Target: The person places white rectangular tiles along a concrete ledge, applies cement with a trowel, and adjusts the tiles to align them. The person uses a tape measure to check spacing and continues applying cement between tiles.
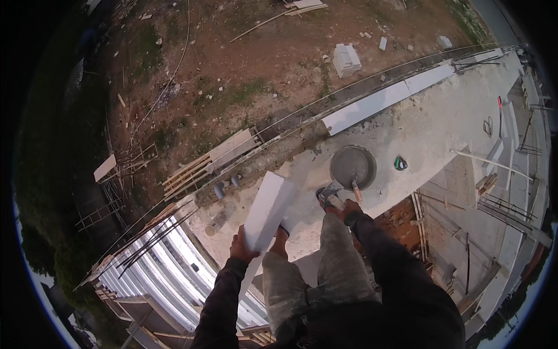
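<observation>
The left hand (241, 247) grips the near end of a white block (268, 206), which slants with its far end to the right. The right hand (344, 212) is closed around a grey tool (334, 200); its exact kind I cannot tell. Beyond this hand, slightly to the right, a round bucket (332, 168) of grey mortar (350, 163) stands on the slab (427, 142). A trowel (356, 191) leans in its near side. White blocks (389, 104) lie along the far edge.
</observation>
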Demonstrator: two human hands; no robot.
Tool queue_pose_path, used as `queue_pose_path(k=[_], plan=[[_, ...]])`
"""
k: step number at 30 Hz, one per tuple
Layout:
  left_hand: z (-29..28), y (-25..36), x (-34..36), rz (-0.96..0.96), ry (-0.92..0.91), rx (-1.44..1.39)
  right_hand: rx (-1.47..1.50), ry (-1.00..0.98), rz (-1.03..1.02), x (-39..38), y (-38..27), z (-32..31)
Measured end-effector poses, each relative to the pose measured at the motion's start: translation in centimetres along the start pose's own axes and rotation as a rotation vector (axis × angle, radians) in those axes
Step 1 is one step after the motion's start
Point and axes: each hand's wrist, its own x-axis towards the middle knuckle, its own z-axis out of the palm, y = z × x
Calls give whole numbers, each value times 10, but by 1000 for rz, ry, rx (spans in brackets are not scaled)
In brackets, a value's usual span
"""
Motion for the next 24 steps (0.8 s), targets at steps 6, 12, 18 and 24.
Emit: queue_pose_path(k=[6, 12, 18, 24], plan=[[7, -29, 175, 449, -253, -98, 106, 4, 20, 103, 3, 106], [48, -19, 299, 503, -333, 113, 143, 65, -168, 202, 45, 189], [81, -6, 356, 524, -590, -177, 202, 258, -254, 245, 61, 237], [93, -6, 374, 491, -610, -333, 1071, -57, -773, 260, 1, 221]])
